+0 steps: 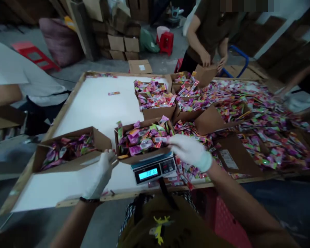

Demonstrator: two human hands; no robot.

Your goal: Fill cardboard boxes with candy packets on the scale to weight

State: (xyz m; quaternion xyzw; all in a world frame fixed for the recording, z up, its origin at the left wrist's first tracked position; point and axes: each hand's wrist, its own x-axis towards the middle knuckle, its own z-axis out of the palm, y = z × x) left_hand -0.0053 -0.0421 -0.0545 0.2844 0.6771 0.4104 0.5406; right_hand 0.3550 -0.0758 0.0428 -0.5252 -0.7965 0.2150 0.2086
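Note:
An open cardboard box (142,158) filled with small colourful packets (146,137) rests on a digital scale (155,168) with a lit blue display. My right hand (189,150), in a white glove, is at the box's right rim. Its fingers are pressed together by the packets, and what they pinch is not clear. My left hand (102,172), also gloved, hovers at the box's left side with its fingers stretched and slightly apart, holding nothing. Just left of it sits another open box (74,160), partly filled with similar packets.
Several more filled boxes (158,112) stand mid-table. Loose packets (268,113) are heaped across the right side of the white table (100,106). A co-worker (209,38) handles a box (206,74) opposite; another person (28,75) is at left. A red stool (166,43) stands behind.

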